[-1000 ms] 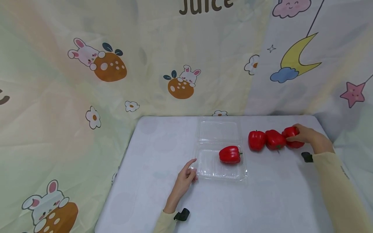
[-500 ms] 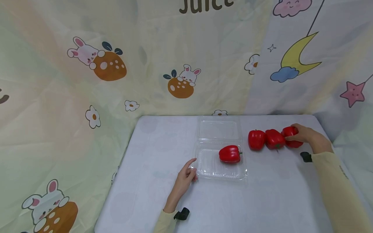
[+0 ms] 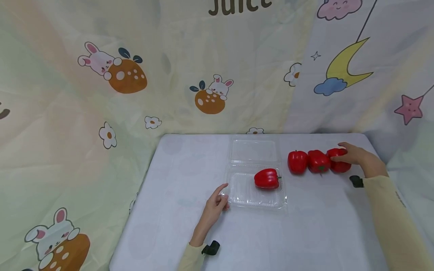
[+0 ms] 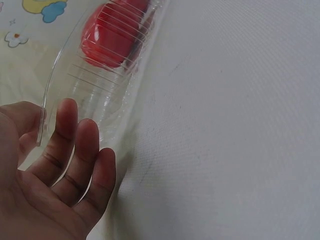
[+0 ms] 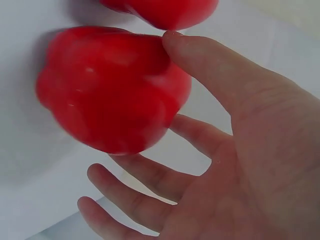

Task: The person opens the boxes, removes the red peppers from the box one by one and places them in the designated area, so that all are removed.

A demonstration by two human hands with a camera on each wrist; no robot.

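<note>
In the head view my right hand [image 3: 354, 156] is at the rightmost red bell pepper [image 3: 340, 165] of a row on the white table. In the right wrist view the thumb lies against that pepper [image 5: 110, 95], and the other fingers spread loosely around its far side. My left hand [image 3: 211, 209] is at the left edge of a clear plastic clamshell box [image 3: 237, 197], its index finger extended to the rim. The left wrist view shows its other fingers bent beside the box wall [image 4: 95, 85]. Another bell pepper [image 3: 266, 178] lies on its side in the box.
Two more red bell peppers, one in the middle [image 3: 318, 162] and one at the left [image 3: 297, 162], stand in the row right of the box. The box's lid [image 3: 254, 151] lies folded back on the table [image 3: 315, 229]. A printed cloth [image 3: 169, 75] hangs behind.
My right hand's fingers have opened a little around the rightmost pepper, showing more of it. The left hand and the box stay put; the middle pepper has turned slightly.
</note>
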